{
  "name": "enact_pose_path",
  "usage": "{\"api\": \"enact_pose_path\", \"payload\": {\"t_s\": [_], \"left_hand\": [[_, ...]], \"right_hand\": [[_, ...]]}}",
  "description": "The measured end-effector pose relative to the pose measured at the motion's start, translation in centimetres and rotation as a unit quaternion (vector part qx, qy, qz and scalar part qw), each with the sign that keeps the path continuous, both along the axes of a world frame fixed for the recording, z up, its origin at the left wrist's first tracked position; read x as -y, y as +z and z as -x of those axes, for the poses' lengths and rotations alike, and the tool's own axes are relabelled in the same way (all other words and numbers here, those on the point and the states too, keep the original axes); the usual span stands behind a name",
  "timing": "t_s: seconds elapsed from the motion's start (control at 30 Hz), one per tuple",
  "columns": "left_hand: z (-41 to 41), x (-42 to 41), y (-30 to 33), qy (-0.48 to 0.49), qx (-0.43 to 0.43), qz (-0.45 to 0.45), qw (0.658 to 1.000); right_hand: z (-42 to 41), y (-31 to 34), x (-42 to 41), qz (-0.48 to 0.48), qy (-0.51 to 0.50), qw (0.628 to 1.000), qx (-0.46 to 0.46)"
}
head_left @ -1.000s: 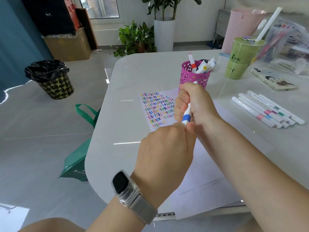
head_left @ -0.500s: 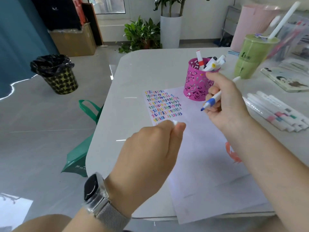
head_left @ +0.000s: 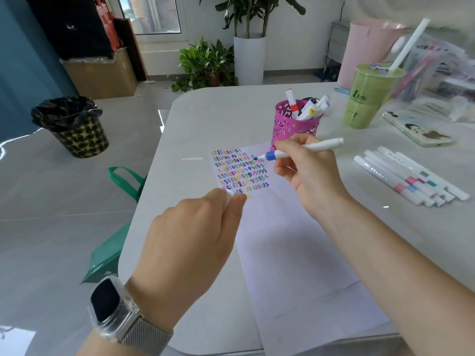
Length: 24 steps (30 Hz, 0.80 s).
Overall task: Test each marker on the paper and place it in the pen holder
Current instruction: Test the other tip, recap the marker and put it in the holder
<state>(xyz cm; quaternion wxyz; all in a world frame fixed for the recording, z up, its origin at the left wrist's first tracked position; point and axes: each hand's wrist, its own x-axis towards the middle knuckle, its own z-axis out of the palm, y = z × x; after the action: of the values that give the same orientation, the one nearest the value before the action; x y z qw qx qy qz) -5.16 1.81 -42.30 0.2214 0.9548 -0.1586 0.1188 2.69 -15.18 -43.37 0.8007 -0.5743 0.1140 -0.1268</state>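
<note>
My right hand (head_left: 305, 170) pinches a slim white plastic marker (head_left: 303, 149), its blue tip over the squiggle-covered paper (head_left: 295, 253) on the glossy table (head_left: 205, 119). My left hand (head_left: 190, 235), at seven o'clock of it, curls round the white cap (head_left: 229, 196). The perforated magenta pen holder (head_left: 295, 125) stands at twelve o'clock.

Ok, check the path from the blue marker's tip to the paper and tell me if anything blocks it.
Nothing visible does. The blue marker in the right hand points its tip at the paper beside the scribbles; the left hand, pinching the cap, sits nearer.
</note>
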Motion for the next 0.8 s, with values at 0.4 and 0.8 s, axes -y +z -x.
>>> {"api": "enact_pose_path", "payload": {"t_s": [0.4, 0.8], "left_hand": [[-0.2, 0.1, -0.1, 0.030, -0.049, -0.063, 0.996], [-0.5, -0.1, -0.7, 0.028, -0.065, -0.086, 0.994]], "right_hand": [[-0.1, -1.1, 0.0, 0.180, 0.026, 0.983, 0.001], [-0.9, -2.6, -0.1, 0.280, -0.029, 0.960, -0.002]]}}
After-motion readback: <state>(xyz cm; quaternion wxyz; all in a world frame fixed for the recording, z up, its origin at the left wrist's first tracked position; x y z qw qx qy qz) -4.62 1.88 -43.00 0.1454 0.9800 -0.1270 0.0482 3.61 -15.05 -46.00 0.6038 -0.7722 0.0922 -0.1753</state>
